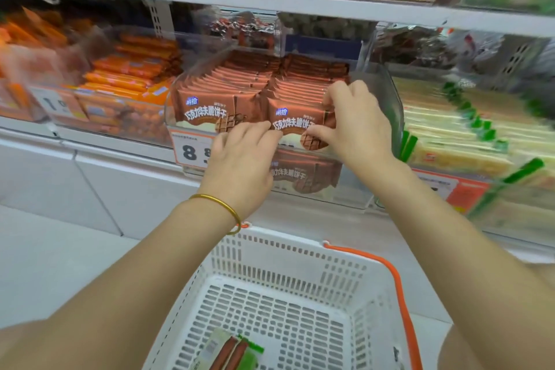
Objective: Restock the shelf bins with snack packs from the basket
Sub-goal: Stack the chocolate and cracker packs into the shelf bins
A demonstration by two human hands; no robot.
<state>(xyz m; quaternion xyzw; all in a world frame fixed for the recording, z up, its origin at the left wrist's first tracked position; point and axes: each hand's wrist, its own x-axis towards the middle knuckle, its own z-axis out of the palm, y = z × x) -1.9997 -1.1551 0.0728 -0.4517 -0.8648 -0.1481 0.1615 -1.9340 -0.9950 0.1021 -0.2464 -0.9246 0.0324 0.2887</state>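
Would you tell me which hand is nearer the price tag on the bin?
Left. The left hand covers the right edge of the price tag; the right hand is farther right, pinching a brown pack.

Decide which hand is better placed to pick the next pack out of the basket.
Probably left. The left hand merely touches the chocolate wafer pack that the right hand pinches, and the leftover packs lie in the left of the basket.

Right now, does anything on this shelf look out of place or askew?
One thing: low behind the front wall of the clear bin, a brown wafer pack shows its print upside down, unlike the upright rows above. It may be only a reflection; I cannot tell.
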